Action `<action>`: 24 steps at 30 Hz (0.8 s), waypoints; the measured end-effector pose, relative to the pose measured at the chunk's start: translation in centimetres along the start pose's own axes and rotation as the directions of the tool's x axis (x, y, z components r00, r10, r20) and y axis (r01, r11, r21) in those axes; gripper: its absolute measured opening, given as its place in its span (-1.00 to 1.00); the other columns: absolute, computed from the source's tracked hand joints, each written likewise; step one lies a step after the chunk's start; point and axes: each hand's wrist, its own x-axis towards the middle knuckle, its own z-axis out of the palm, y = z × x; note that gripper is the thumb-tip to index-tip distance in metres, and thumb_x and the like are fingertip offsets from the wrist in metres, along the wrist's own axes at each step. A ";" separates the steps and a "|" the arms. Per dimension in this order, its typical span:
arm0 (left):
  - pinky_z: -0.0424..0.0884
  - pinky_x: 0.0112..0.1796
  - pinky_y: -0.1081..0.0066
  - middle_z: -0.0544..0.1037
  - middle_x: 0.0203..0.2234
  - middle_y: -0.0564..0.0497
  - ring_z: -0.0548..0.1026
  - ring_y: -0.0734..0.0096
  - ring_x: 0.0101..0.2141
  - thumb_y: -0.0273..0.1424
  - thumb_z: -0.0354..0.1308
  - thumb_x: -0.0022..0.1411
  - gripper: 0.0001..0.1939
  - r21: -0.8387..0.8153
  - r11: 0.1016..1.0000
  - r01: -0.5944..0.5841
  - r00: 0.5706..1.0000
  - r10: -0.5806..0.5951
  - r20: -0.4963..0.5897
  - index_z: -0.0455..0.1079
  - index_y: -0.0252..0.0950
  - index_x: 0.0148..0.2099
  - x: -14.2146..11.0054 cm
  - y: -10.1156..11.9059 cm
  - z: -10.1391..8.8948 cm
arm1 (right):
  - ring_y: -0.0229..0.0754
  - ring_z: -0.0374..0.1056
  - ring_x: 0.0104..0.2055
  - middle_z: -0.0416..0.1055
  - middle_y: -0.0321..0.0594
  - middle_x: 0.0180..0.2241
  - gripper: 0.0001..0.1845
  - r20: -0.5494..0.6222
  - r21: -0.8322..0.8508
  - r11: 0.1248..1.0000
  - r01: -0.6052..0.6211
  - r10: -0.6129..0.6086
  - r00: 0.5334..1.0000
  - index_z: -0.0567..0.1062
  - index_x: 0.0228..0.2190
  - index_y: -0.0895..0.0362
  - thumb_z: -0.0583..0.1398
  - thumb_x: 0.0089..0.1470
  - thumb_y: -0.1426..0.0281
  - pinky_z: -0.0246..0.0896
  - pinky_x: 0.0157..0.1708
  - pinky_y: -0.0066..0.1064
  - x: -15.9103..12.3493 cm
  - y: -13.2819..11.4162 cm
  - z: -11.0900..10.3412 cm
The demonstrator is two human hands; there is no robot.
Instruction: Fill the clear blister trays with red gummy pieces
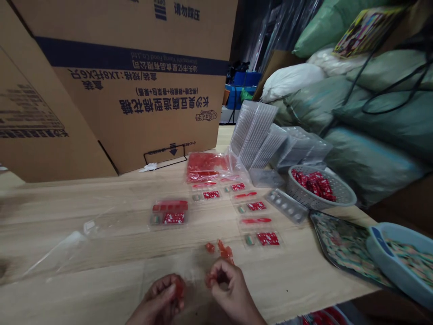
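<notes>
My left hand (160, 298) is closed around a red translucent piece (179, 288) near the table's front edge. To its right, my right hand (232, 286) pinches a small red translucent piece (211, 280) between thumb and fingers. Just beyond the hands, several loose red translucent pieces (225, 250) lie on the wood. A clear plastic sheet or tray, hard to make out, lies under the left hand. Farther back sits a clear tray (169, 215) holding a red packet and red strip. More trays (264, 238) with red packets and red plastic pieces are laid out at right.
A large cardboard box (142, 117) stands at the back left. A bag of red pieces (206, 166), stacked clear trays (253, 131) and a grey basket (348, 195) of red packets occupy the back right. A dark tray (333, 259) and blue basin (382, 243) stand at right.
</notes>
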 end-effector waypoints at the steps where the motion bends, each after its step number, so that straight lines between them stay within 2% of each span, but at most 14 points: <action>1: 0.18 -0.46 0.55 0.35 -0.59 0.15 0.31 0.58 -0.53 -0.10 0.44 -0.14 -0.61 0.015 1.000 -0.022 0.999 0.023 -0.028 0.44 -0.29 -0.48 -0.2 0.3 -0.4 | -0.14 0.34 -0.36 0.37 -0.23 -0.45 -0.94 -0.031 -0.147 0.989 0.033 -0.038 0.999 0.35 -0.49 0.09 0.13 -0.04 0.49 0.26 -0.36 -0.36 0.2 0.0 -0.4; 3: 0.16 -0.46 0.53 0.35 -0.59 0.14 0.28 0.55 -0.51 -0.07 0.43 -0.14 -0.59 0.095 0.994 -0.049 0.996 0.055 -0.064 0.43 -0.29 -0.48 -0.4 0.7 -0.8 | 0.00 0.35 -0.19 0.41 -0.11 -0.28 -0.87 -0.018 -0.386 0.916 0.112 -0.129 0.992 0.42 -0.41 0.10 0.13 -0.04 0.54 0.26 -0.19 -0.21 0.3 -0.4 -0.8; 4: 0.15 -0.46 0.52 0.35 -0.60 0.13 0.26 0.54 -0.52 -0.05 0.42 -0.16 -0.57 0.142 0.989 -0.048 0.996 0.059 -0.072 0.42 -0.29 -0.50 -0.5 0.8 -0.9 | 0.02 0.34 -0.14 0.42 -0.08 -0.23 -0.82 0.022 -0.422 0.893 0.158 -0.164 0.986 0.44 -0.36 0.09 0.13 -0.03 0.56 0.24 -0.14 -0.17 0.2 -0.8 -0.8; 5: 0.14 -0.46 0.51 0.35 -0.61 0.13 0.24 0.54 -0.53 -0.03 0.42 -0.18 -0.56 0.181 0.982 -0.046 0.995 0.061 -0.075 0.42 -0.29 -0.51 -0.5 0.6 -0.8 | 0.01 0.34 -0.12 0.42 -0.10 -0.22 -0.78 0.075 -0.396 0.894 0.209 -0.195 0.978 0.45 -0.32 0.08 0.12 -0.02 0.56 0.25 -0.13 -0.18 0.1 -1.3 -0.5; 7: 0.11 -0.48 0.50 0.35 -0.64 0.14 0.20 0.55 -0.55 -0.01 0.43 -0.22 -0.54 0.225 0.974 -0.040 0.996 0.056 -0.064 0.42 -0.30 -0.54 -0.3 0.1 -0.5 | -0.08 0.37 -0.18 0.42 -0.16 -0.26 -0.80 0.169 -0.209 0.927 0.310 -0.278 0.946 0.46 -0.29 0.06 0.13 0.03 0.53 0.28 -0.18 -0.30 -0.2 -2.2 0.3; 10: 0.08 -0.49 0.50 0.34 -0.66 0.15 0.19 0.56 -0.57 -0.02 0.44 -0.23 -0.55 0.190 0.982 -0.018 0.999 0.027 -0.044 0.45 -0.30 -0.53 0.0 -0.8 0.3 | -0.17 0.38 -0.27 0.43 -0.24 -0.34 -0.89 0.179 0.046 0.933 0.357 -0.359 0.916 0.46 -0.31 0.06 0.16 0.06 0.43 0.29 -0.27 -0.41 -0.7 -2.5 1.5; 12: 0.10 -0.48 0.50 0.36 -0.65 0.14 0.22 0.55 -0.57 -0.03 0.46 -0.26 -0.55 0.117 0.993 0.018 0.999 -0.012 -0.050 0.46 -0.30 -0.53 0.2 -0.9 0.7 | -0.18 0.38 -0.32 0.44 -0.25 -0.39 -0.92 0.144 0.044 0.942 0.331 -0.334 0.931 0.47 -0.34 0.08 0.17 0.06 0.41 0.28 -0.31 -0.41 -0.8 -1.9 1.8; 14: 0.14 -0.46 0.50 0.41 -0.61 0.12 0.27 0.52 -0.53 -0.05 0.47 -0.30 -0.55 0.062 0.998 0.017 0.995 -0.011 -0.102 0.47 -0.30 -0.51 0.2 -0.7 0.8 | -0.15 0.37 -0.34 0.44 -0.21 -0.40 -0.89 0.076 -0.079 0.956 0.284 -0.278 0.958 0.48 -0.35 0.08 0.13 0.09 0.43 0.28 -0.32 -0.36 -0.7 -1.1 1.5; 16: 0.15 -0.44 0.50 0.42 -0.58 0.11 0.28 0.51 -0.50 -0.06 0.46 -0.26 -0.57 0.095 0.995 -0.035 0.983 0.051 -0.174 0.47 -0.29 -0.50 0.2 -0.2 0.7 | -0.07 0.37 -0.26 0.46 -0.12 -0.32 -0.81 -0.024 -0.231 0.943 0.238 -0.250 0.968 0.50 -0.33 0.09 0.08 0.08 0.48 0.27 -0.23 -0.25 -0.4 -0.7 1.0; 18: 0.13 -0.46 0.51 0.39 -0.60 0.13 0.24 0.53 -0.51 -0.06 0.45 -0.24 -0.58 0.172 0.983 -0.063 0.978 0.096 -0.187 0.46 -0.29 -0.51 0.2 0.1 0.5 | 0.00 0.35 -0.15 0.46 -0.06 -0.21 -0.76 -0.054 -0.266 0.933 0.241 -0.264 0.963 0.51 -0.29 0.09 0.08 0.04 0.50 0.24 -0.14 -0.16 -0.1 -1.0 0.8; 20: 0.12 -0.47 0.50 0.36 -0.62 0.14 0.21 0.54 -0.54 -0.05 0.46 -0.24 -0.57 0.190 0.981 -0.041 0.988 0.068 -0.139 0.47 -0.30 -0.52 0.2 0.1 0.4 | -0.03 0.37 -0.15 0.47 -0.10 -0.21 -0.79 0.027 -0.083 0.972 0.220 -0.219 0.975 0.52 -0.28 0.08 0.12 0.04 0.46 0.26 -0.14 -0.20 0.2 -1.7 1.1; 22: 0.10 -0.47 0.51 0.36 -0.64 0.14 0.21 0.57 -0.56 -0.04 0.47 -0.28 -0.55 0.133 0.991 0.005 0.997 0.005 -0.074 0.48 -0.31 -0.51 0.2 -0.5 0.3 | -0.12 0.39 -0.27 0.48 -0.19 -0.34 -0.87 0.154 0.184 0.980 0.071 -0.100 0.983 0.51 -0.34 0.10 0.18 0.01 0.38 0.28 -0.26 -0.32 0.2 -2.0 1.7; 24: 0.08 -0.48 0.52 0.36 -0.65 0.13 0.22 0.59 -0.58 -0.05 0.47 -0.27 -0.54 0.073 0.996 0.045 0.999 -0.045 0.002 0.48 -0.32 -0.51 0.1 -1.3 -0.1 | -0.22 0.35 -0.40 0.42 -0.29 -0.47 -0.87 0.259 0.347 0.932 -0.107 0.015 0.966 0.47 -0.43 0.12 0.25 -0.06 0.33 0.23 -0.37 -0.43 0.0 -1.7 2.4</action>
